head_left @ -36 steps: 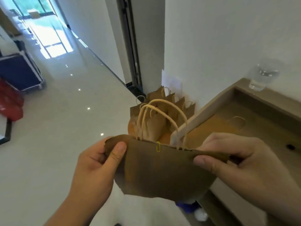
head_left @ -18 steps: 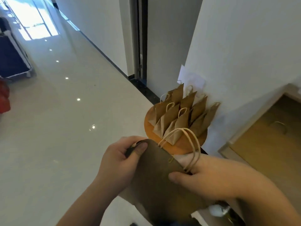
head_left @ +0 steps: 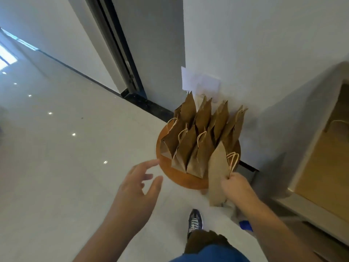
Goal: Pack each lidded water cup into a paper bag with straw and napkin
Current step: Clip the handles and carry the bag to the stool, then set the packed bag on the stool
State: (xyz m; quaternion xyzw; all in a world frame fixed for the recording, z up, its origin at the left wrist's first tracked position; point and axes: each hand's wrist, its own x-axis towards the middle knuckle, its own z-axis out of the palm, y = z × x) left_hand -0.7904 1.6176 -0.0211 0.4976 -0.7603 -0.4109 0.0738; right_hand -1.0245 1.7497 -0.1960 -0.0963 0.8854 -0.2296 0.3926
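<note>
Right of centre, the right hand (head_left: 233,183) pinches the paper bag (head_left: 217,173) by its handles at the edge of the round stool (head_left: 177,177). The left hand (head_left: 136,188) hovers released, fingers spread. Best lower the bag upright beside the standing bags (head_left: 196,140) without toppling them.

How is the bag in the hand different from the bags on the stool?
The held bag is gripped by its handles in the right hand; the stool bags are touched by no one. The held bag hangs at the edge of the stool, while the stool bags stand bunched on top. All are brown paper bags with twine handles.
</note>
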